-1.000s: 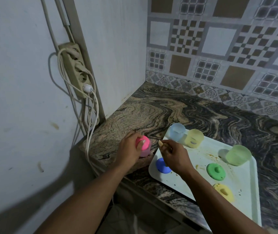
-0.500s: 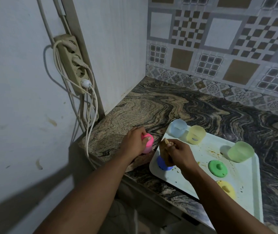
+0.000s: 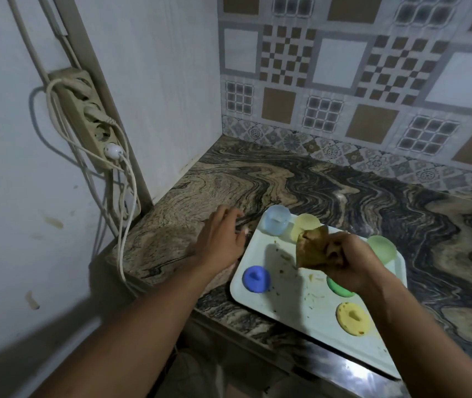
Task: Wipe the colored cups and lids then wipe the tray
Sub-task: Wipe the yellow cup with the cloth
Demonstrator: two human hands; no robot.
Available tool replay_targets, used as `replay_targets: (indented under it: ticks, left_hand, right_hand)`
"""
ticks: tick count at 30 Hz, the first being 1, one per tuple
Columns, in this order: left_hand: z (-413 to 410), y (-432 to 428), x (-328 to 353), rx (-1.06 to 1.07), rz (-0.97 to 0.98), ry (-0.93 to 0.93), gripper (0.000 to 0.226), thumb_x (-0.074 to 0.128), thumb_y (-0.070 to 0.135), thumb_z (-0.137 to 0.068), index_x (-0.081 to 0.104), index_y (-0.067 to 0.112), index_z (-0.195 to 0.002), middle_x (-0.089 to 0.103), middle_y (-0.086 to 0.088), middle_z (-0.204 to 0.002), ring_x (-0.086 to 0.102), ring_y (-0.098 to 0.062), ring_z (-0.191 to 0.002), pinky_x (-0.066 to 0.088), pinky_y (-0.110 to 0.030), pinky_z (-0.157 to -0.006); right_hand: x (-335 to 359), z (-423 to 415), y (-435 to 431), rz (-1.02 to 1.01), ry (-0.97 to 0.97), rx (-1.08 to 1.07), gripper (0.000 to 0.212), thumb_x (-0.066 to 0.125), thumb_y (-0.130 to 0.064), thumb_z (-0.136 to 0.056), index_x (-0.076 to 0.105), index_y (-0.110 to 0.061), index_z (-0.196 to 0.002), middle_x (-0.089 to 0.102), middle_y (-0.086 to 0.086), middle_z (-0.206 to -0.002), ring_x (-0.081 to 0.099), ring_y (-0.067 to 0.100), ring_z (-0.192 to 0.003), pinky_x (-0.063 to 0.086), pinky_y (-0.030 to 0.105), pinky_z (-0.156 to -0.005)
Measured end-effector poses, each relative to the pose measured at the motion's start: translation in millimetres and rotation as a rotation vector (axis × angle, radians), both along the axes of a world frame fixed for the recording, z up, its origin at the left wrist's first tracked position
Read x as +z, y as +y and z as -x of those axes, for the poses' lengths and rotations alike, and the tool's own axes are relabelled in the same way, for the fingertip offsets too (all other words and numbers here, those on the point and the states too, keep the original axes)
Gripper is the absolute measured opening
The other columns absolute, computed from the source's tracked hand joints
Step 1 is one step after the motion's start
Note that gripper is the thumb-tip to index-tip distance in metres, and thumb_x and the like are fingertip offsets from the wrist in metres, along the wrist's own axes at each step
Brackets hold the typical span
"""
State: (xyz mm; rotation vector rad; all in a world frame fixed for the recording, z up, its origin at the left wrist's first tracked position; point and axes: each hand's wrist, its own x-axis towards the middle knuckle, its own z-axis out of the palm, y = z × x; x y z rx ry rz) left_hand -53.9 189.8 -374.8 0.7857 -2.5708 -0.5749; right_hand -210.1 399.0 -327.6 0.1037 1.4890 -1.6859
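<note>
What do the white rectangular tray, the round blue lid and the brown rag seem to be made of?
The white rectangular tray is probably plastic: smooth, semi-matte, with a rounded rim. The round blue lid is likely matte silicone or plastic, as it shows no glare. The brown rag in the right hand is cloth: it crumples into folds.

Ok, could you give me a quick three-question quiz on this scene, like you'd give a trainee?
1. What does the right hand hold? A) a brown cloth B) a sponge C) a spoon
2. True or false: the blue lid lies outside the tray.
3. How many lids lie on the tray?

Key: 1: A. 2: false, it lies on the tray. 3: three, the blue lid, green lid and yellow lid.
</note>
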Motion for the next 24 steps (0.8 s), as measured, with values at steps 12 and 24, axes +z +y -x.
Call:
replay_targets:
  ticks: [12,24]
  left_hand:
    - [120.2,69.8,-4.1,-0.317,-0.080,-0.283,0.050,0.055,0.035,-0.099,0.044,0.021,-0.146,0.040,0.001,-0.154,0.053,-0.033,-0.128,0.049,-0.044,-0.096]
    - [138.7,74.0,-13.3,-0.129,-0.366,-0.154,0.018,0.058,0.018,-0.097,0.074,0.012,-0.092,0.073,-0.004,-0.085,0.064,-0.019,-0.074,0.051,-0.032,-0.064]
  right_hand:
    - [-8.5,32.6,40.2,-0.007,-0.021,-0.155,0.023,0.043,-0.008,-0.095,0.064,-0.003,-0.088,0.063,0.023,-0.079,0.061,0.036,-0.077,0.053,0.046,-0.086]
    - [-35.6,57.7,52.8,-0.626,1.256,0.295,0.042,0.049,-0.010,-0.086,0.062,-0.019,-0.125,0.068,0.009,-0.117,0.060,0.035,-0.104,0.051,0.041,-0.078]
